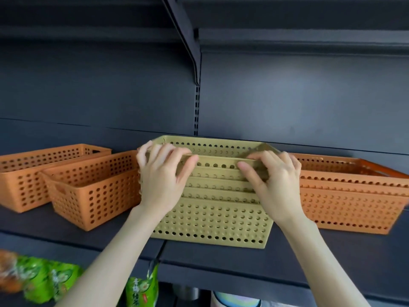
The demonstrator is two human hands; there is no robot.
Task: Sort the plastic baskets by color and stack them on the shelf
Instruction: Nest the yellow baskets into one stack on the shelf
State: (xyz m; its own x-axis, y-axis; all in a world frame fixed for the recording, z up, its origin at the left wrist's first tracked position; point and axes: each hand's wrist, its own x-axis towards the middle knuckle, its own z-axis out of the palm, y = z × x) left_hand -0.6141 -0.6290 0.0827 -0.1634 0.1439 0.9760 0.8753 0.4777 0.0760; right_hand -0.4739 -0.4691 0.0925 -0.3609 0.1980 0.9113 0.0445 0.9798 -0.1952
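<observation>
Sitting under the shelf (287, 258): green packets (44, 282) are lying at the lower left of the frame.
Left hand (162, 180): fingers are curling over the front rim of the top yellow basket (217, 161), left of centre, thumb pressing its outer wall.
Right hand (276, 182): fingers are gripping the same rim right of centre, hooked inside, thumb outside.
Yellow stack (212, 220): nested baskets are standing mid-shelf at the frame's centre, the top one sitting in them.
Orange baskets: two single ones (95, 196) (24, 185) are standing at the left, the nearer just beside the stack.
Orange stack (349, 207): nested baskets are standing just right of the yellow ones.
Back panel (287, 96): dark metal is rising behind everything.
</observation>
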